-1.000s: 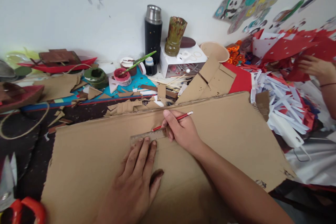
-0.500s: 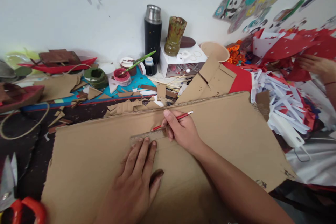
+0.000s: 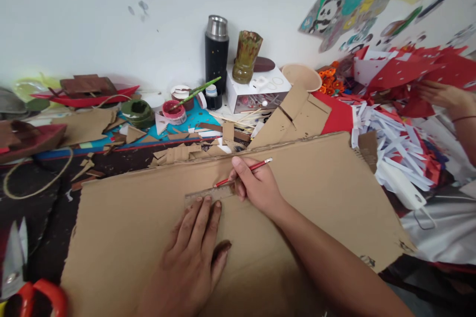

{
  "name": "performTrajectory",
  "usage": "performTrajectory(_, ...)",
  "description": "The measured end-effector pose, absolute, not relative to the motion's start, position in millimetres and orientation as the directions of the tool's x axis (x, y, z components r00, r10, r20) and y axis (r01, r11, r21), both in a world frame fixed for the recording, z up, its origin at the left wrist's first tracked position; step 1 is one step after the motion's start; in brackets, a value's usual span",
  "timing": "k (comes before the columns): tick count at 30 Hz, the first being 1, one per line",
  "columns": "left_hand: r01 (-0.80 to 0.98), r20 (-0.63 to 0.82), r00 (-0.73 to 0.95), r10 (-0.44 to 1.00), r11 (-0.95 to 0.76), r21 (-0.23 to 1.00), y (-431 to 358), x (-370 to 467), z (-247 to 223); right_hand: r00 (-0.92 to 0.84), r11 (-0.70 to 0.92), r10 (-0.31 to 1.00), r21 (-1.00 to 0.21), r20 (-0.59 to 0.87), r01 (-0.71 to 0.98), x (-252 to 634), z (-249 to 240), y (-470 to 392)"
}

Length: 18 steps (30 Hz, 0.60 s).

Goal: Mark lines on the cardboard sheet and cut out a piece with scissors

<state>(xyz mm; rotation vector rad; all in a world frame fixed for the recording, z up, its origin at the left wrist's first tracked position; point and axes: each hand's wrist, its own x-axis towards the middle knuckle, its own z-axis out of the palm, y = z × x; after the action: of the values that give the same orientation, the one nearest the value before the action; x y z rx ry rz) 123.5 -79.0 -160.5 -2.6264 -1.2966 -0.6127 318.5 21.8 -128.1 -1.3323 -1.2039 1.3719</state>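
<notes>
A large sheet of brown cardboard [image 3: 122,237] lies on the dark table. On it is a clear ruler [image 3: 193,197], its right end partly behind my right fingers. My left hand [image 3: 193,252] lies flat with fingers stretched out, the fingertips pressing on the ruler's lower edge. My right hand [image 3: 256,185] pinches a red pencil [image 3: 256,165] with a white end. The pencil's tip touches down at the ruler's upper edge.
Scissors [image 3: 17,262] with red handles lie at the lower left. Behind the cardboard stand a black flask [image 3: 216,57], a pink paint jar [image 3: 174,111] and a white box [image 3: 256,90]. At right, another person's hand [image 3: 442,96] touches red paper.
The whole view has shifted slightly, with the background a little lower in the picture. Both my hands, the ruler and the pencil look almost unchanged.
</notes>
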Motion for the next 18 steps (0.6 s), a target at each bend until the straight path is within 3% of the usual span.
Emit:
performTrajectory(8,0.790,0.476,0.453,0.753,-0.587,0.177,-87,126,-163,-0.035,-0.212,0.977,-0.977,-0.211,-0.037,317,-126,24)
performTrajectory(18,0.788,0.514,0.448,0.731,-0.595,0.159,-87,127,-166,-0.118,-0.233,0.967,-0.971,-0.227,-0.044,304,-114,15)
